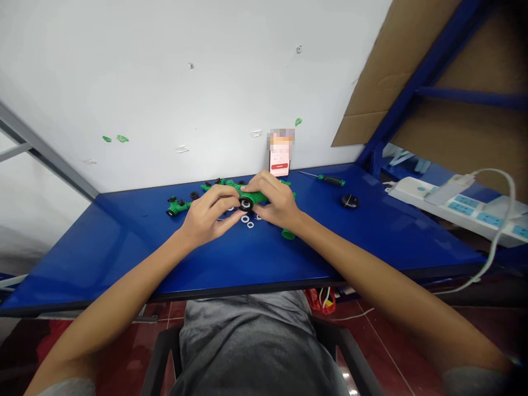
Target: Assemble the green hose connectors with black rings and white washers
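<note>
Both my hands meet over the middle of a blue table [371, 236]. My right hand [278, 203] is wrapped round a green plastic pipe fitting [252, 197] with a black ring at its near end. My left hand [208, 212] pinches at that black end with fingers curled. Several small white rings [247, 221] lie on the table just under the hands. Another green fitting [177, 206] with black caps lies to the left of my left hand. More green and black parts [214, 185] lie behind the hands.
A phone [280, 159] leans upright against the white wall behind the hands. A green-handled screwdriver [325, 179] and a round black part [350, 201] lie to the right. A white power strip [457, 206] with a cable sits on the far right shelf.
</note>
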Tool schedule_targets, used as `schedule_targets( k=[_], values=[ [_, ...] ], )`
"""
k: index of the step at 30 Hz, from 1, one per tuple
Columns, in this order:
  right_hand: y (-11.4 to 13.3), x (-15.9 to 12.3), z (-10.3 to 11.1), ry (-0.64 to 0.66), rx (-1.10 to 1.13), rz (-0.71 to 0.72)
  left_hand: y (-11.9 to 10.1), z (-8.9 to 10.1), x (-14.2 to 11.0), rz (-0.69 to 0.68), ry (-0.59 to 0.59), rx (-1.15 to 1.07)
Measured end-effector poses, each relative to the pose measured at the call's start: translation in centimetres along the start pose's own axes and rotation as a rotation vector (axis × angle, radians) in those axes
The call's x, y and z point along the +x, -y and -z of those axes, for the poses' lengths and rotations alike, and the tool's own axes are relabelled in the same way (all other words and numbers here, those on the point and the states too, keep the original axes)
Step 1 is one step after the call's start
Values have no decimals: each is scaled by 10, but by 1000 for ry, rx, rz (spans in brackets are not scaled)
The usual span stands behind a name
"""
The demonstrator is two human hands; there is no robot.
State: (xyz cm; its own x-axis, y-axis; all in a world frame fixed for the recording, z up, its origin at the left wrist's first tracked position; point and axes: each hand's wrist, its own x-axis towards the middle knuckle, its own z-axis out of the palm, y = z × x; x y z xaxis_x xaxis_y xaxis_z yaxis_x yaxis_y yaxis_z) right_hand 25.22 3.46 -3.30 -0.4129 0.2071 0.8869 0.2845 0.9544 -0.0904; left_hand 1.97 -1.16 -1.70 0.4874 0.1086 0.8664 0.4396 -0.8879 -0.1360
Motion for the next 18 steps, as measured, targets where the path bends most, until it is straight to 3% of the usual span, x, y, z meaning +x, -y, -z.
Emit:
schedule_targets(
  k=[6, 9, 11, 18],
  values=[
    [0, -4, -5, -123, 96, 52, -18, 9, 5, -54, -7, 42],
    [2, -6, -9, -181, 156, 105, -20, 12, 7, -204, 13, 69],
    [3, -7, -11, -171, 180, 99, -21, 13, 9, -259, 16, 72],
    [4, -9, -11, -115, 224, 34, -27, 10, 11, -249, 15, 139]
  ],
)
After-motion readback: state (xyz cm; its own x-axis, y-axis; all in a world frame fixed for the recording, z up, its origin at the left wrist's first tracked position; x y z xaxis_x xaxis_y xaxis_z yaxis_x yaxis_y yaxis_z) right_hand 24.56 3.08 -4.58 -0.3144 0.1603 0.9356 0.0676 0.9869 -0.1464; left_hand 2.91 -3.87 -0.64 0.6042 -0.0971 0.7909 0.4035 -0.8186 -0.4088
